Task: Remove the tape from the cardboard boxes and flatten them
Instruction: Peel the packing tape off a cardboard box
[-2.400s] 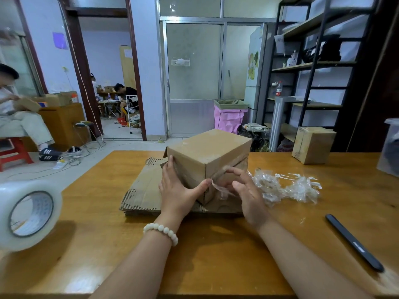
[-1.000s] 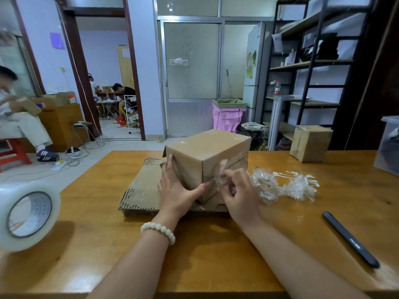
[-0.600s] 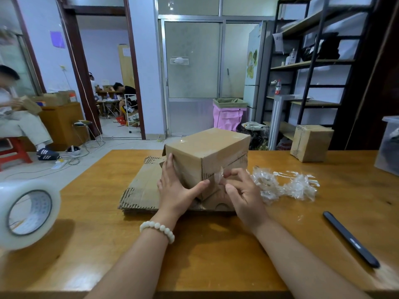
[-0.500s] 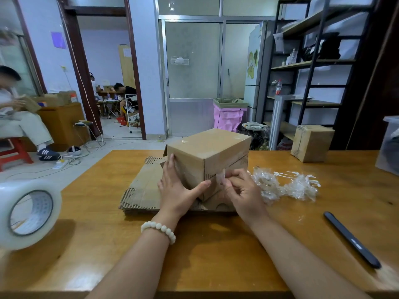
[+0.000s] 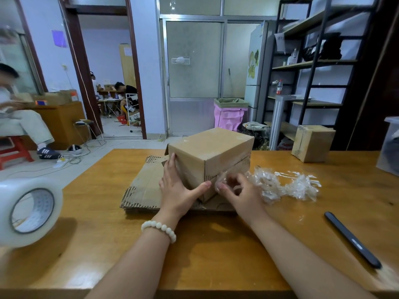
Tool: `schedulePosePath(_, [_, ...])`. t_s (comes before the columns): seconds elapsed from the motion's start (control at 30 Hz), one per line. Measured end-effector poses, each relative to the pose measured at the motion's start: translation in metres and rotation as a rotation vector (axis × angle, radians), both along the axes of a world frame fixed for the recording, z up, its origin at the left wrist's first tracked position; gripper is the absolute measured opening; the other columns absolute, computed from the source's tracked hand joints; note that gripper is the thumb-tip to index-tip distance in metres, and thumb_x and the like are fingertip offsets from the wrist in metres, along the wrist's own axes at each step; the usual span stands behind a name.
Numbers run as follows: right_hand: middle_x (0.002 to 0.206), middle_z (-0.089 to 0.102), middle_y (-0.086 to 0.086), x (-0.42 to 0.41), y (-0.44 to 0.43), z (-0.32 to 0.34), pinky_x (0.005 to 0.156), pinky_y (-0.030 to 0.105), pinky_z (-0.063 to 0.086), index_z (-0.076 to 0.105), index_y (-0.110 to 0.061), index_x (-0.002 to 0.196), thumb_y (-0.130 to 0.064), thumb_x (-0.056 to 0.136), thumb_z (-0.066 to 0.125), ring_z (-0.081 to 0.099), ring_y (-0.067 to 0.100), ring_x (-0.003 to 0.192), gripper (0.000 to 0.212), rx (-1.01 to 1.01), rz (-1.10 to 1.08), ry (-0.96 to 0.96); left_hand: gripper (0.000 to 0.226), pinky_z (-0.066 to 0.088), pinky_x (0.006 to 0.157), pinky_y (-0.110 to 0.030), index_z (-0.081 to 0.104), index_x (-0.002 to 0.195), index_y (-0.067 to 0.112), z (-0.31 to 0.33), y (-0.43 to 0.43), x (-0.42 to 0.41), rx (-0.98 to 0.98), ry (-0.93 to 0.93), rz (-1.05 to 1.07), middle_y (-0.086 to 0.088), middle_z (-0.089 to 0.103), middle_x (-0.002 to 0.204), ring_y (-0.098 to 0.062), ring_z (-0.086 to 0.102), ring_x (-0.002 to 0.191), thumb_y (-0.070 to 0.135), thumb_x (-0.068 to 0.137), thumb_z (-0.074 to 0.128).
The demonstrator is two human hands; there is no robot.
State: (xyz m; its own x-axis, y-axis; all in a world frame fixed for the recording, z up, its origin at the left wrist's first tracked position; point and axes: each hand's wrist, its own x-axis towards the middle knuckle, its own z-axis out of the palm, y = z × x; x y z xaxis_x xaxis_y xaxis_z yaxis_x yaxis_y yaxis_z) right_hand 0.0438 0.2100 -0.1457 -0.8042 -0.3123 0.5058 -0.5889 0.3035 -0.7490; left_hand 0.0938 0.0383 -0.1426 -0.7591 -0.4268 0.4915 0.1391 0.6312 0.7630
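Your left hand (image 5: 179, 190) lies flat and open against the left near face of the cardboard box (image 5: 207, 156), fingers straight up the side and thumb stretched across to the box's near vertical corner, pressing it steady. Your right hand (image 5: 241, 193) is at the right near face, fingers curled and thumb meeting them to pinch a loose tape strip (image 5: 222, 176) that comes off that face; the fingertips are blurred, so the exact hold is hard to read. The box stands upright and closed on a sheet of flattened cardboard (image 5: 142, 188) in the middle of the table (image 5: 216, 244), toward its far edge. Just beside your right hand, on the table top, lies a pile of crumpled tape (image 5: 285, 186). A second box (image 5: 312, 143) sits at the far edge toward the right corner, a black pen (image 5: 352, 239) lies near the right edge, and a tape roll (image 5: 28, 212) stands at the left edge.
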Motion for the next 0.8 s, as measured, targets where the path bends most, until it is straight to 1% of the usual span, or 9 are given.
schedulePosePath(0.13, [0.087, 0.053, -0.004, -0.0031, -0.0005, -0.0014, 0.066, 0.009, 0.042, 0.057, -0.017, 0.085, -0.032, 0.085, 0.068, 0.050, 0.000, 0.078, 0.018, 0.003, -0.023, 0.133, 0.130, 0.007, 0.119, -0.055, -0.004, 0.153, 0.032, -0.0008, 0.0007, -0.0003, -0.033, -0.016, -0.019, -0.002, 0.009, 0.162, -0.025, 0.013, 0.147, 0.086, 0.048, 0.051])
schedulePosePath(0.2, [0.088, 0.054, -0.005, -0.0037, 0.0008, -0.0013, 0.068, 0.010, 0.043, 0.058, -0.019, 0.085, -0.036, 0.085, 0.067, 0.051, -0.003, 0.081, 0.019, 0.003, -0.018, 0.123, 0.133, 0.006, 0.119, -0.056, -0.003, 0.153, 0.031, -0.0009, 0.0009, -0.0010, -0.037, -0.015, -0.009, -0.002, 0.010, 0.162, -0.025, 0.013, 0.147, 0.091, 0.046, 0.049])
schedulePosePath(0.27, [0.088, 0.058, -0.005, -0.0038, 0.0022, -0.0025, 0.072, 0.019, 0.049, 0.057, -0.025, 0.085, -0.049, 0.084, 0.063, 0.055, 0.000, 0.082, 0.025, -0.037, 0.021, 0.061, 0.132, 0.008, 0.118, -0.056, -0.001, 0.153, 0.030, -0.0005, 0.0013, -0.0016, -0.017, -0.008, 0.009, -0.003, 0.012, 0.161, -0.026, 0.015, 0.147, 0.092, 0.047, 0.047])
schedulePosePath(0.33, [0.087, 0.062, -0.002, -0.0039, 0.0040, -0.0034, 0.074, 0.036, 0.055, 0.056, -0.027, 0.086, -0.063, 0.080, 0.057, 0.062, 0.012, 0.084, 0.036, -0.097, 0.050, 0.006, 0.127, 0.011, 0.118, -0.057, 0.001, 0.153, 0.030, -0.0001, 0.0027, -0.0023, -0.008, -0.002, 0.036, -0.003, 0.015, 0.160, -0.027, 0.018, 0.145, 0.088, 0.050, 0.047])
schedulePosePath(0.4, [0.081, 0.060, 0.001, -0.0044, 0.0046, -0.0036, 0.071, 0.043, 0.054, 0.052, -0.023, 0.084, -0.060, 0.080, 0.059, 0.061, 0.018, 0.079, 0.038, -0.105, 0.035, -0.001, 0.127, 0.012, 0.118, -0.055, 0.003, 0.153, 0.029, 0.0003, 0.0037, -0.0028, -0.013, 0.002, 0.062, -0.004, 0.017, 0.159, -0.027, 0.019, 0.144, 0.087, 0.049, 0.048])
schedulePosePath(0.5, [0.077, 0.051, 0.002, -0.0039, 0.0018, -0.0027, 0.065, 0.037, 0.050, 0.046, -0.019, 0.079, -0.028, 0.085, 0.067, 0.050, 0.016, 0.070, 0.024, -0.046, -0.033, 0.100, 0.129, 0.011, 0.119, -0.053, 0.005, 0.153, 0.027, -0.0003, 0.0036, -0.0037, -0.026, 0.006, 0.075, -0.005, 0.017, 0.159, -0.026, 0.019, 0.145, 0.087, 0.048, 0.048])
schedulePosePath(0.63, [0.077, 0.038, -0.006, -0.0001, -0.0031, 0.0007, 0.062, 0.015, 0.040, 0.040, -0.013, 0.074, 0.001, 0.081, 0.066, 0.039, 0.004, 0.068, 0.030, -0.065, -0.066, 0.318, 0.128, 0.009, 0.119, -0.052, 0.007, 0.154, 0.026, -0.0012, 0.0034, -0.0042, -0.029, 0.017, 0.089, -0.005, 0.020, 0.158, -0.024, 0.020, 0.145, 0.087, 0.049, 0.048])
schedulePosePath(0.73, [0.082, 0.040, -0.009, 0.0019, -0.0004, 0.0003, 0.066, 0.012, 0.041, 0.048, -0.012, 0.078, 0.003, 0.074, 0.061, 0.042, 0.000, 0.077, 0.020, 0.007, 0.001, 0.442, 0.128, 0.011, 0.119, -0.053, 0.007, 0.154, 0.026, -0.0014, 0.0035, -0.0038, -0.028, 0.013, 0.088, -0.005, 0.020, 0.158, -0.025, 0.021, 0.144, 0.086, 0.049, 0.049])
schedulePosePath(0.8, [0.089, 0.044, -0.007, 0.0036, 0.0028, 0.0001, 0.071, 0.012, 0.043, 0.061, -0.006, 0.088, -0.001, 0.073, 0.056, 0.045, 0.000, 0.086, 0.016, 0.051, 0.072, 0.428, 0.128, 0.012, 0.119, -0.052, 0.007, 0.154, 0.027, -0.0009, 0.0040, -0.0033, -0.022, 0.008, 0.086, -0.005, 0.020, 0.158, -0.026, 0.021, 0.144, 0.086, 0.049, 0.049])
